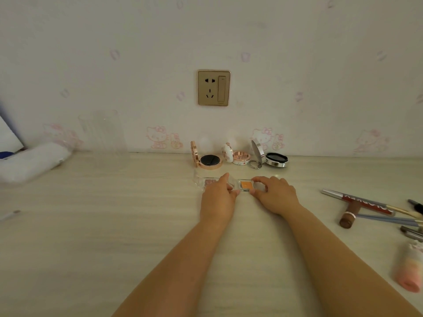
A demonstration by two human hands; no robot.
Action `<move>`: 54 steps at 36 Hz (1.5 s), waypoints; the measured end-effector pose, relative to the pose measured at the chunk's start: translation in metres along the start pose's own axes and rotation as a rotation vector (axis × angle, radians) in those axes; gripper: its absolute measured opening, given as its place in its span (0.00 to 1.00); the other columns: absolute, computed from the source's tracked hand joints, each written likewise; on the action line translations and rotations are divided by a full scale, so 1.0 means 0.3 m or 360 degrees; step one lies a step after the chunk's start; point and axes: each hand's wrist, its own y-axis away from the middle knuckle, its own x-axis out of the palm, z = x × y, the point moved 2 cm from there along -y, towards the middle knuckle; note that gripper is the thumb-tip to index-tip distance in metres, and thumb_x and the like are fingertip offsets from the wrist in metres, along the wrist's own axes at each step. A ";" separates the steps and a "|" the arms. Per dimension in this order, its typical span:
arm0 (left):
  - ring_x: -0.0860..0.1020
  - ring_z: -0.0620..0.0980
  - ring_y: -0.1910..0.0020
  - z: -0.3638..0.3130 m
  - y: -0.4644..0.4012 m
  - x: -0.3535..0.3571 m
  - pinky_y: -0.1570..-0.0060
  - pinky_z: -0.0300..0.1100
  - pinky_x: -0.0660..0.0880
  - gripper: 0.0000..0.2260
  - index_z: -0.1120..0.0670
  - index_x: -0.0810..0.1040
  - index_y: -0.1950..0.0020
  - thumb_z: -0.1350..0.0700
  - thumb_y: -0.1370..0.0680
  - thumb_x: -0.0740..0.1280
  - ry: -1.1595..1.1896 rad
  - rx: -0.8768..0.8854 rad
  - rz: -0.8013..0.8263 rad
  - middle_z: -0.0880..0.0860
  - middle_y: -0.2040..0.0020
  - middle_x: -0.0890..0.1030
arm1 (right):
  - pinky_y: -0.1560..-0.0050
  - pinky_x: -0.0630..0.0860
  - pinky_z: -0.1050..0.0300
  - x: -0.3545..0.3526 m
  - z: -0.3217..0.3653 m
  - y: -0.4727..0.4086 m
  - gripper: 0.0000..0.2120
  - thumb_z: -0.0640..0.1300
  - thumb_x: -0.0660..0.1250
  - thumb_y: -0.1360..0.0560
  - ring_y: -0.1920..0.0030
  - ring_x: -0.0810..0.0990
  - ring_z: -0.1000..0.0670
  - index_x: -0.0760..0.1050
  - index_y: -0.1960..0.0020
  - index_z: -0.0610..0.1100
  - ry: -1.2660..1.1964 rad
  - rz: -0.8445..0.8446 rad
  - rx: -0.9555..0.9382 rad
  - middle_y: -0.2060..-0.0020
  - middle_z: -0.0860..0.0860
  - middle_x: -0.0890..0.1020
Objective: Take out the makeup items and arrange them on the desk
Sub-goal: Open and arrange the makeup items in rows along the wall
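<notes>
A small clear case with an orange pan [246, 185] lies on the desk [114, 225], held between both hands. My left hand [218, 197] pinches its clear lid at the left; my right hand [275, 193] grips its right side with thumb and fingers. A second clear case with a pink pan [207, 182] lies open just left of it, partly hidden by my left hand. Behind them, three open compacts stand in a row by the wall: a rose-gold one [207, 160], a white patterned one [237, 156] and a silver one [273, 159].
Pencils, a lip-gloss tube [366, 204] and a brown stick [349, 216] lie in a heap at the right, with a pink sponge [408, 271] nearer me. A clear plastic holder [103, 133] and a white pouch [29, 163] sit at the back left. A wall socket [214, 88] is above.
</notes>
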 end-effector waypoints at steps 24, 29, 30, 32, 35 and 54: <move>0.72 0.53 0.36 0.014 -0.022 0.021 0.40 0.49 0.71 0.29 0.53 0.55 0.24 0.52 0.22 0.63 -0.0306 0.0022 0.0147 0.53 0.34 0.73 | 0.36 0.63 0.47 -0.002 0.042 0.016 0.23 0.58 0.50 0.21 0.33 0.66 0.43 0.56 0.27 0.60 0.0166 0.0045 0.0136 0.34 0.46 0.70; 0.76 0.51 0.42 0.013 0.008 0.007 0.42 0.47 0.72 0.30 0.51 0.52 0.23 0.50 0.22 0.63 -0.0099 0.0033 0.0033 0.51 0.32 0.69 | 0.34 0.61 0.47 -0.001 0.029 0.041 0.23 0.54 0.51 0.20 0.32 0.65 0.43 0.58 0.26 0.53 -0.0040 0.0030 0.0140 0.32 0.46 0.69; 0.77 0.49 0.46 0.010 0.017 0.000 0.43 0.45 0.72 0.30 0.51 0.54 0.24 0.51 0.22 0.63 -0.0030 0.0054 -0.0005 0.51 0.33 0.69 | 0.34 0.61 0.48 0.000 0.027 0.051 0.22 0.53 0.51 0.20 0.32 0.65 0.44 0.60 0.27 0.53 -0.0099 0.0022 0.0139 0.33 0.47 0.70; 0.77 0.45 0.56 0.000 0.038 -0.020 0.47 0.40 0.71 0.28 0.50 0.57 0.25 0.53 0.22 0.64 0.0108 0.0082 -0.0104 0.50 0.36 0.70 | 0.35 0.62 0.49 -0.008 0.026 0.086 0.20 0.51 0.52 0.20 0.34 0.67 0.45 0.63 0.29 0.52 -0.0179 0.0002 0.0125 0.36 0.48 0.72; 0.73 0.44 0.62 -0.010 0.068 -0.047 0.51 0.38 0.70 0.24 0.51 0.62 0.28 0.56 0.22 0.64 0.0170 0.0048 -0.0240 0.51 0.40 0.71 | 0.36 0.64 0.51 -0.023 0.020 0.156 0.18 0.49 0.53 0.20 0.37 0.70 0.46 0.66 0.31 0.51 -0.0280 -0.0010 0.0108 0.39 0.48 0.75; 0.77 0.48 0.54 -0.310 0.353 0.213 0.54 0.42 0.73 0.12 0.48 0.74 0.41 0.57 0.24 0.63 -0.0098 0.0474 0.0129 0.46 0.48 0.76 | 0.49 0.69 0.59 -0.139 -0.194 0.556 0.13 0.39 0.58 0.23 0.47 0.77 0.48 0.78 0.45 0.44 -0.0625 -0.0404 0.0087 0.48 0.47 0.81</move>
